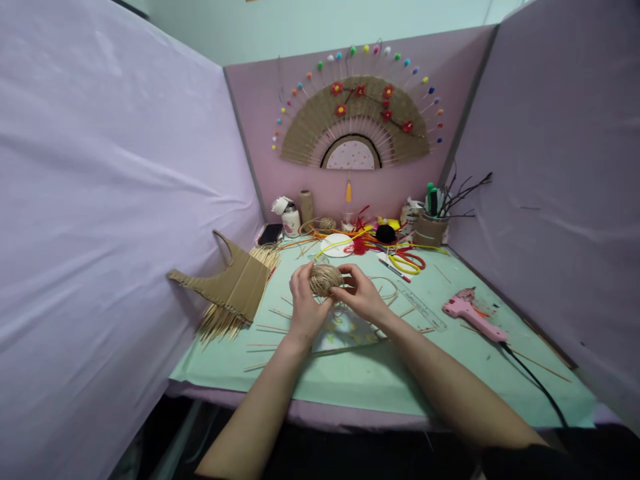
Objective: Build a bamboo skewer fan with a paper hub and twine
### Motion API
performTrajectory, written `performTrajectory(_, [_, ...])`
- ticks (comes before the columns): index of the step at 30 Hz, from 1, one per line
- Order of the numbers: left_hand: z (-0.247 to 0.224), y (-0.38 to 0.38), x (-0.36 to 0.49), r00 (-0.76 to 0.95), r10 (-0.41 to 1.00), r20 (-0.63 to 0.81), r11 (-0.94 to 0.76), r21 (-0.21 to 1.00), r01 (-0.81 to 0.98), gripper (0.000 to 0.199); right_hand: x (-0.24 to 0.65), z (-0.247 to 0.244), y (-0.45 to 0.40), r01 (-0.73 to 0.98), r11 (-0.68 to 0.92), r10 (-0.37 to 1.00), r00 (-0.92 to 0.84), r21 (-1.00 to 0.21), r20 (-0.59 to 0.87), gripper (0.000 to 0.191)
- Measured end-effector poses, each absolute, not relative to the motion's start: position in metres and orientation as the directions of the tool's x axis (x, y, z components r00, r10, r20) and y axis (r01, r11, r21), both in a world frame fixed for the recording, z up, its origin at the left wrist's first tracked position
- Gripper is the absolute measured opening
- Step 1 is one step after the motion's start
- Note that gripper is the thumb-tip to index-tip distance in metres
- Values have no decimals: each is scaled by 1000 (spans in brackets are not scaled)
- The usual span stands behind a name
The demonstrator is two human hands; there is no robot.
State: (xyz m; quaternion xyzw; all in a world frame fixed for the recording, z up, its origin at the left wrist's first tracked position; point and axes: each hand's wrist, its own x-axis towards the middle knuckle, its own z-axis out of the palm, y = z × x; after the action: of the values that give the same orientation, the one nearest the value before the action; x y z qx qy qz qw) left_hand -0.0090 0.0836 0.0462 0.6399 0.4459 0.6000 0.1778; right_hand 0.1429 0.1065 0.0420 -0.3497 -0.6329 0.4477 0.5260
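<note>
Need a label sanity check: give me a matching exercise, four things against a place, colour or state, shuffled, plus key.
1. front twine ball
2. glue gun
3. tassel
4. cardboard cutout

A. pink, lying on its side, cord attached
B. lying over the sticks
C. between left hand and right hand
D. orange-yellow, hanging below the fan

Pairs: 1-C, 2-A, 3-D, 4-B

I hold one round beige twine ball [325, 279], and count one pink plastic glue gun [475, 318], one clear flat ruler [423, 306].
</note>
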Motion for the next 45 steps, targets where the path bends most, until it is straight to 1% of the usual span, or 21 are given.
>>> performTrajectory(2, [41, 83, -10, -122, 768, 629, -567, 756, 326, 70, 142, 39, 107, -5, 404, 900, -177, -915, 399, 36])
performTrajectory(5, [34, 80, -12, -139, 783, 606, -562, 786, 259, 57, 144, 37, 106, 73, 489, 864, -173, -869, 472, 33])
performTrajectory(7, [31, 79, -13, -156, 800, 580, -544, 810, 218, 51, 146, 37, 105, 147, 537, 840, -174, -830, 513, 28])
performTrajectory(10, [26, 80, -14, -141, 795, 590, -556, 802, 219, 47, 147, 34, 106, 283, 582, 812, -166, -762, 559, 22])
performTrajectory(13, [18, 84, -15, -95, 745, 660, -613, 733, 295, 48, 146, 29, 108, 345, 611, 789, -183, -713, 587, 22])
performTrajectory(16, [11, 89, -16, -68, 658, 750, -673, 627, 393, 52, 142, 25, 109, 317, 631, 774, -189, -708, 605, 33])
performTrajectory(18, [9, 90, -16, -50, 621, 782, -692, 577, 434, 55, 140, 25, 108, 311, 642, 764, -176, -701, 621, 36])
performTrajectory(21, [7, 90, -15, -25, 599, 800, -712, 547, 441, 58, 139, 27, 106, 366, 633, 762, -137, -682, 633, 26])
performTrajectory(24, [7, 89, -14, -3, 574, 819, -753, 530, 391, 61, 141, 29, 104, 404, 604, 775, -98, -687, 624, 15])
performTrajectory(27, [5, 88, -14, 28, 564, 825, -769, 512, 382, 57, 143, 31, 103, 394, 581, 791, -67, -712, 608, 8])
performTrajectory(30, [5, 88, -14, 42, 577, 816, -758, 515, 400, 51, 143, 34, 102, 354, 559, 812, -50, -750, 581, 5])
performTrajectory(34, [5, 88, -15, 29, 588, 808, -752, 533, 388, 50, 143, 39, 101, 292, 526, 841, -43, -799, 539, 9])
performTrajectory(40, [6, 89, -16, 34, 558, 829, -783, 513, 351, 46, 144, 36, 109, 194, 471, 881, -53, -861, 470, 14])
performTrajectory(45, [6, 90, -16, 24, 583, 812, -772, 545, 327, 42, 145, 32, 114, 156, 457, 889, -85, -876, 449, 17])
